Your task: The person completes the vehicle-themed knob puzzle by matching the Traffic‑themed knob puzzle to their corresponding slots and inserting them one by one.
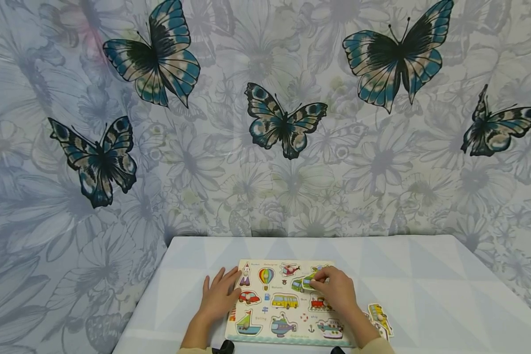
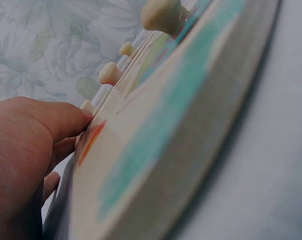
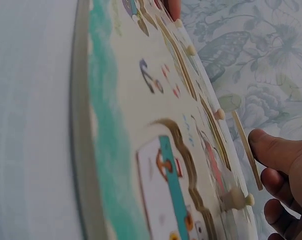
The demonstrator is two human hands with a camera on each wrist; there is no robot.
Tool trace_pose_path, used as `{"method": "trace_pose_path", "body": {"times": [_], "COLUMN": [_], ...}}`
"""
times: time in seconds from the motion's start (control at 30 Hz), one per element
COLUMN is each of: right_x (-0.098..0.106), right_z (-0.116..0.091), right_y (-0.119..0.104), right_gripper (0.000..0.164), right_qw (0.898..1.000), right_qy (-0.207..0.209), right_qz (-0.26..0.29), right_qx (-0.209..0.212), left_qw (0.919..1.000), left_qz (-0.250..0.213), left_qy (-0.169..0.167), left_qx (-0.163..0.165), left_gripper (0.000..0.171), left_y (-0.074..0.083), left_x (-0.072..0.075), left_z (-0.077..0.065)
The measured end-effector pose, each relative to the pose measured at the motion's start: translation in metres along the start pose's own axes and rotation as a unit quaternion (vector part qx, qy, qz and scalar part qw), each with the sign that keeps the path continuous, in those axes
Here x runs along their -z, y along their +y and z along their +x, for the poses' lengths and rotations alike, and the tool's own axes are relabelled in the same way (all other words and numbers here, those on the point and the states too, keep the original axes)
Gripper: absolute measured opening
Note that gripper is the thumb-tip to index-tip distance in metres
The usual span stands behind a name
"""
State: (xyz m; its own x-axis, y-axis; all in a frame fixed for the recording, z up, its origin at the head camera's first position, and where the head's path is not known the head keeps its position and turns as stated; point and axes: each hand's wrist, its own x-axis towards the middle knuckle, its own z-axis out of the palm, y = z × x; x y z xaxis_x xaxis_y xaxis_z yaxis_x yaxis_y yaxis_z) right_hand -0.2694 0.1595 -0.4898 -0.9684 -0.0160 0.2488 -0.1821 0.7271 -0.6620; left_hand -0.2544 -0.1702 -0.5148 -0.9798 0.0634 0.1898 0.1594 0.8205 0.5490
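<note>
A wooden knob puzzle board [image 1: 301, 339] with vehicle pictures lies on the table. My left hand [image 1: 219, 295] rests at its left edge, fingers spread and fairly straight, with the thumb [image 2: 71, 117] along the border. Over the board's upper right part, my right hand [image 1: 338, 292] pinches a green vehicle puzzle piece [image 1: 308, 281]. From the right wrist, this thin piece [image 3: 247, 152] appears edge-on and tilted, raised above the board, with the thumb at its face. A printed green vehicle [image 1: 297, 284] shows just left of it. The hand hides part of the upper right pictures.
Loose puzzle pieces [image 1: 380, 317], one yellow, lie on the white table [image 1: 425, 275] right of the board, partly behind the right forearm. Wooden knobs [image 2: 110, 73] stick up from the board. A butterfly-patterned cloth [image 1: 287, 196] hangs behind the table.
</note>
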Motion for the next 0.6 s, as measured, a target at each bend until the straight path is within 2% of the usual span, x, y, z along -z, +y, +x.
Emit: {"method": "trace_pose_path", "body": {"times": [0.3, 0.6], "right_x": [-0.01, -0.023], "right_z": [0.001, 0.007], "right_y": [-0.008, -0.015], "right_gripper": [0.013, 0.015], "right_qw": [1.0, 0.999], "right_qy": [-0.006, -0.01], "right_qz": [-0.002, -0.036], "right_qx": [0.009, 0.025], "left_qw": [1.0, 1.0], "left_qz": [-0.004, 0.001], "left_qy": [-0.002, 0.002], "left_qx": [0.005, 0.0], "left_gripper": [0.048, 0.048], "left_y": [0.001, -0.002], "left_x": [0.001, -0.001], "left_z": [-0.002, 0.001]}}
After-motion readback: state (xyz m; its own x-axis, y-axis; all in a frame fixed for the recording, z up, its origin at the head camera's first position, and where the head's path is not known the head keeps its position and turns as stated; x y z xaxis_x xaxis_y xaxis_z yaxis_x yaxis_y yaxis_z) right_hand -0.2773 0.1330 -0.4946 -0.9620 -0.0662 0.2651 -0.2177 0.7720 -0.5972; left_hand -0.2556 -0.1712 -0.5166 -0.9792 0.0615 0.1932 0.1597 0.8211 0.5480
